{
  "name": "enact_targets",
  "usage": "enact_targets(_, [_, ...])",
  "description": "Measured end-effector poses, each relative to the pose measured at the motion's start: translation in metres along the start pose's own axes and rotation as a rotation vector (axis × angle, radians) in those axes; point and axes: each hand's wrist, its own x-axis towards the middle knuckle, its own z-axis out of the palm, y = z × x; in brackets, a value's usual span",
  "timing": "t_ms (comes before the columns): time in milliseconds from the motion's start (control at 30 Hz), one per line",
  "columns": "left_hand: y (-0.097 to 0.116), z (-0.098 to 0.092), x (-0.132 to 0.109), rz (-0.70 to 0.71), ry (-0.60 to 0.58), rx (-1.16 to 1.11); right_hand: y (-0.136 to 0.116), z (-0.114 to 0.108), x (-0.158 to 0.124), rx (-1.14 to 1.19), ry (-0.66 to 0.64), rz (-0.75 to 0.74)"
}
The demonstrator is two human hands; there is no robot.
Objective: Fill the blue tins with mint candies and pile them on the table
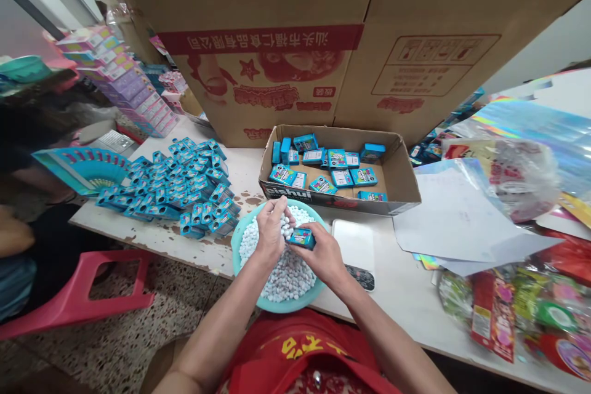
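A light teal basin [237, 252] full of small white candies [289, 277] stands at the table's front edge. Above it my left hand [272, 228] is cupped around a clump of the candies. My right hand [323, 252] grips a small blue candy box [302, 237], tilted with one end toward the candies in my left hand. Behind the basin, a low cardboard tray [397, 181] has several similar blue boxes [337, 158] lying in it. To the left stand many small blue boxes [184, 181] with round openings on top, packed close together.
A white scale [353, 243] lies right of the basin. A large carton [277, 0] rises behind the tray. White sheets [443, 215] and bagged candy [554, 308] cover the right side. Stacked pink and purple boxes [133, 89] and a pink stool [87, 283] are at left, near a seated person [18, 234].
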Motion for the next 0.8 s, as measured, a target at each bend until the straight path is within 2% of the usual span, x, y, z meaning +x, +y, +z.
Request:
enact_targets(300, [-0.0009,-0.0011,-0.0018,0.062,-0.014,0.023,-0.0044,-0.0015,0.0002,0.033,-0.004,0.046])
enact_targets(433, [-0.0021,-0.0019,-0.003,0.075,-0.013,0.039,-0.0037,0.0008,-0.0006,0.06,0.025,0.042])
enact_targets(633, [0.0002,-0.0015,-0.0045,0.018,-0.006,0.032,-0.0052,0.0043,-0.0008,0.067,0.082,0.023])
enact_targets(800, [0.0008,0.0001,-0.0067,0.079,-0.036,0.068,-0.0063,0.004,-0.0023,0.084,0.098,0.02])
